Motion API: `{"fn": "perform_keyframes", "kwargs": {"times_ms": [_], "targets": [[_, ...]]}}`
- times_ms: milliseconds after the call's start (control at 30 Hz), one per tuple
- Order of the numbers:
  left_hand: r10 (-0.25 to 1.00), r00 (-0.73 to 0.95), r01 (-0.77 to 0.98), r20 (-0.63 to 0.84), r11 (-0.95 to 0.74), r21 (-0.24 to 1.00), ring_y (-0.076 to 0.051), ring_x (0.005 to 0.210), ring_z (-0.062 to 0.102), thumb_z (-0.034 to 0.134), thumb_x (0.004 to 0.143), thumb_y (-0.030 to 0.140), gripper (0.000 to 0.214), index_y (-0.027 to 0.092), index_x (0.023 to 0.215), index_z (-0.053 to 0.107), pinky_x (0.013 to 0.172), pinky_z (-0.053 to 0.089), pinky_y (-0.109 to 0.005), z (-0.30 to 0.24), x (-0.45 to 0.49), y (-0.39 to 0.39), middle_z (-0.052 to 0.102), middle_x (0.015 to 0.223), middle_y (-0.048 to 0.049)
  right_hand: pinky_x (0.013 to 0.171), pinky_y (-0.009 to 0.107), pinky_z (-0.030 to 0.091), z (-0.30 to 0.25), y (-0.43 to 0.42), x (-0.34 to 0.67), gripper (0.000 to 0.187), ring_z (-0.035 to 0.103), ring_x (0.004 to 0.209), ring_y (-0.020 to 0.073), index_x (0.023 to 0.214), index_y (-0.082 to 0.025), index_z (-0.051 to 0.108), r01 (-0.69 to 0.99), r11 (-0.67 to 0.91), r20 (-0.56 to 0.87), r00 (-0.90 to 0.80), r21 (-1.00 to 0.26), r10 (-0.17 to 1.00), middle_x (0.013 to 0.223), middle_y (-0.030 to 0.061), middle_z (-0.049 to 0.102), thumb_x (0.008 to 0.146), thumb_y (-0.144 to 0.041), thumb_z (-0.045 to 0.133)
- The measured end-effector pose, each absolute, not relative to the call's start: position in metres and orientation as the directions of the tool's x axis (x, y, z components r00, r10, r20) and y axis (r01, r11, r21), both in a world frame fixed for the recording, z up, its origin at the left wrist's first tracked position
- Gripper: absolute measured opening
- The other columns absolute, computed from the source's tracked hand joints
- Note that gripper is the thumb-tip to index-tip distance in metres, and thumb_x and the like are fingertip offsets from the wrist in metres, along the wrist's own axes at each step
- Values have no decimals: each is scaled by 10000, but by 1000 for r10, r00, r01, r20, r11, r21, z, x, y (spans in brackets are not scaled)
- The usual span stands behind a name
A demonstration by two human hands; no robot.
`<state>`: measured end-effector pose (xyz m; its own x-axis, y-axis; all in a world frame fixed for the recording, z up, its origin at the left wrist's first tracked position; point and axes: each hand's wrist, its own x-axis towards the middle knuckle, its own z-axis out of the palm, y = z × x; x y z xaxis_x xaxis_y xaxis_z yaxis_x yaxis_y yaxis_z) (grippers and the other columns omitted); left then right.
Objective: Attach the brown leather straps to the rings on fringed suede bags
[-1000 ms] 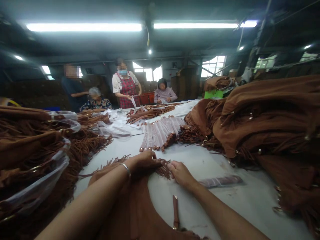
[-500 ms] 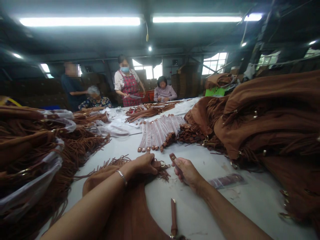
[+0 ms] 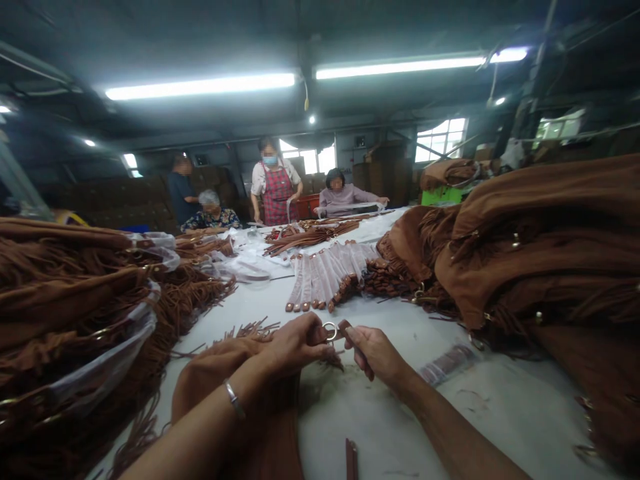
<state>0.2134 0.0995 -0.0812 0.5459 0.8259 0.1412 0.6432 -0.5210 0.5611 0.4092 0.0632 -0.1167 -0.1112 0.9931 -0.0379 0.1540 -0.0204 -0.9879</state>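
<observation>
The metal ring (image 3: pixel 336 328) stands with its round face toward me, my left hand (image 3: pixel 296 345) clamped at its left edge. Just right of the ring, my right hand (image 3: pixel 376 350) pinches a brown strap (image 3: pixel 344 327); its tip points up-left, its long axis slanting down-right into my fingers. I can't tell whether it passes through the ring. Nearer me than the ring, a loose strap (image 3: pixel 351 460) points away from me.

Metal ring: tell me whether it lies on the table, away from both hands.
No, the metal ring is up at the fingertips of the left hand, beside the brown strap end in the right hand.
</observation>
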Motion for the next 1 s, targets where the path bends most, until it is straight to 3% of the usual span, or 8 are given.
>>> {"fn": "perform_keyframes", "kwargs": {"times_ms": [100, 300, 600, 767, 900, 1000], "targets": [[827, 545, 609, 138, -504, 613, -96, 618, 441, 592, 727, 462, 313, 185, 830, 488, 527, 312, -199, -90, 217, 103, 511, 697, 49, 270, 152, 216, -114, 63, 413, 480, 300, 272, 46, 715, -155, 493, 123, -41, -54, -106, -992, 993, 391, -70, 420, 785, -624, 418], [815, 557, 571, 162, -517, 637, -91, 615, 437, 609, 718, 401, 266, 188, 840, 506, 546, 320, -200, -112, 225, 109, 509, 693, 51, 318, 141, 224, -97, 57, 415, 387, 277, 341, 23, 738, -157, 479, -191, -66, -69, 8, -979, 998, 452, -96, 375, 689, -503, 644], [830, 514, 558, 217, -515, 650, -109, 642, 461, 670, 659, 362, 288, 185, 828, 518, 574, 348, -214, -125, 227, 111, 540, 707, 32, 314, 146, 194, -119, 62, 394, 337, 276, 335, 27, 772, -156, 483, 20, -198, -198, 4, -980, 980, 477, -80, 410, 757, -486, 545], [830, 517, 561, 210, -514, 648, -115, 632, 462, 669, 646, 319, 271, 175, 809, 508, 573, 356, -223, -121, 226, 109, 540, 706, 19, 327, 142, 186, -116, 63, 397, 373, 275, 353, 21, 699, -160, 444, -2, -190, -190, -49, -982, 981, 487, -77, 408, 748, -512, 559], [833, 507, 555, 222, -512, 656, -128, 667, 478, 671, 645, 332, 284, 172, 812, 507, 592, 374, -228, -123, 227, 110, 553, 738, 1, 328, 145, 188, -113, 61, 398, 427, 309, 359, 20, 689, -143, 482, 5, -184, -183, -101, -983, 978, 525, -51, 462, 717, -554, 595], [838, 498, 544, 222, -501, 673, -128, 667, 480, 680, 643, 377, 312, 176, 809, 510, 591, 381, -226, -126, 227, 111, 556, 736, 4, 331, 150, 179, -114, 59, 396, 427, 311, 368, 18, 745, -131, 531, -78, -160, -149, -127, -984, 981, 564, -45, 474, 710, -548, 618]]}}
